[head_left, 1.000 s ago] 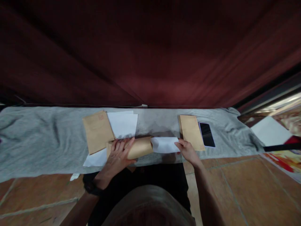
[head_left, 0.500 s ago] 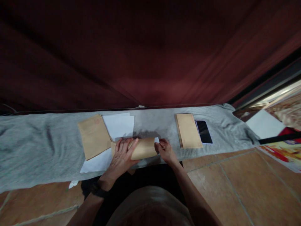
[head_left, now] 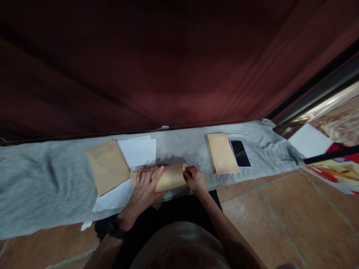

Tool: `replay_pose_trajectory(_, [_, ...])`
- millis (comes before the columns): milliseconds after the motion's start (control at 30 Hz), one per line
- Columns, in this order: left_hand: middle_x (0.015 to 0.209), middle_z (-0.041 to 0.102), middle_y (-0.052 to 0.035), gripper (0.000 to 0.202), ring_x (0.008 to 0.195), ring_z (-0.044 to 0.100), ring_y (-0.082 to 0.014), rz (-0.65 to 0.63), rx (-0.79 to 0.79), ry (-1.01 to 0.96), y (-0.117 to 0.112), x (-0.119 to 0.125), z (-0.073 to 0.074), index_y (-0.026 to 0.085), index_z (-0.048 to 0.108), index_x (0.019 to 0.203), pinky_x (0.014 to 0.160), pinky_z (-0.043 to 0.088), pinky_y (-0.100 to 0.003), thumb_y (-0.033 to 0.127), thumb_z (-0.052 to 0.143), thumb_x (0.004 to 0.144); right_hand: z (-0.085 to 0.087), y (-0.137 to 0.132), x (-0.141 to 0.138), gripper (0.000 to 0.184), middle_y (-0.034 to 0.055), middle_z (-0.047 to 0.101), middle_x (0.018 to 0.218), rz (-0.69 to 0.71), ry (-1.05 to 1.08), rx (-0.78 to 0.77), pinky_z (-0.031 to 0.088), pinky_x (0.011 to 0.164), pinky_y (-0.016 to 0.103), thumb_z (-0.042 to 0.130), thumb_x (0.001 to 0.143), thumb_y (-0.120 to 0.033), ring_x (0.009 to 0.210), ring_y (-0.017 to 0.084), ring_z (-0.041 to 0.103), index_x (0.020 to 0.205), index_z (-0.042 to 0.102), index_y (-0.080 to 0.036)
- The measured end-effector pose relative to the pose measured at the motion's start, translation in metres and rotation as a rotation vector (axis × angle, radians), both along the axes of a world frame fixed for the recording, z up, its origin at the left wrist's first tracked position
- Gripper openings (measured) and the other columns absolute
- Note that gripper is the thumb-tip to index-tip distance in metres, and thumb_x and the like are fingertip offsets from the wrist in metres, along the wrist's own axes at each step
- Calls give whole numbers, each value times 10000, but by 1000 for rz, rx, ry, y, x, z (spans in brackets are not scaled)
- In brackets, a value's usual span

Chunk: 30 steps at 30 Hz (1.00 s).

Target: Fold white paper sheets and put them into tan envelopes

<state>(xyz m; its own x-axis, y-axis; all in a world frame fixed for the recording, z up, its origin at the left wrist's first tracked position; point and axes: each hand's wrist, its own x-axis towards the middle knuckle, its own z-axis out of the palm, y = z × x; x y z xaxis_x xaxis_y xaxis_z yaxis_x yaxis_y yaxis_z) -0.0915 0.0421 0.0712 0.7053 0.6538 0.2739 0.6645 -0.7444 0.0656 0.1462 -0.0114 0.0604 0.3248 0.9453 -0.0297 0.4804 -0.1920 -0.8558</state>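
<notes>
One kraft envelope [head_left: 171,178]; left hand [head_left: 146,185] palm-down across it, fingers spread. Right hand [head_left: 194,179] pinches one white paper [head_left: 184,167] at its mouth.

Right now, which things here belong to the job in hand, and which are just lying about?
In the job:
brown envelope under the left hand
white paper at the right hand
likely also: brown pile at left, envelope stack at right, white sheets

Lying about, seemingly:
phone
printed sheet at far right
</notes>
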Motion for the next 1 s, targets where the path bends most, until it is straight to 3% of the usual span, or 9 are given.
replay_pose_trajectory(367, [1428,537,-218,921,1317,518,-396,-20,3,-10,0,2,0,188,304,1572,1164,287,-594,419,753,802,-2,-3,-4,127,43,712,761,-166,112,-32,479,657,287,600,837,-329,686,191,654,787,633,-217])
replay_pose_trajectory(767, [1415,542,-224,907,1317,517,-397,-43,15,-15,2,5,1,182,339,1557,1175,276,-610,397,763,785,1,-6,-4,84,22,681,744,-215,183,12,497,694,297,607,806,-300,714,195,664,836,575,-228])
replay_pose_trajectory(900, [1429,540,-220,876,1344,505,-396,-58,-1,-23,5,6,3,189,358,1551,1183,267,-625,359,761,792,-5,-5,-3,331,-9,679,795,-273,303,60,508,732,296,643,761,-289,743,182,668,1078,569,-228])
replay_pose_trajectory(1000, [1506,482,-200,836,1432,414,-391,-57,-12,-25,10,7,10,229,347,1557,1200,229,-641,279,729,816,-11,-1,-1,308,-29,651,722,-278,507,77,499,648,272,688,697,-327,683,174,639,983,628,-232])
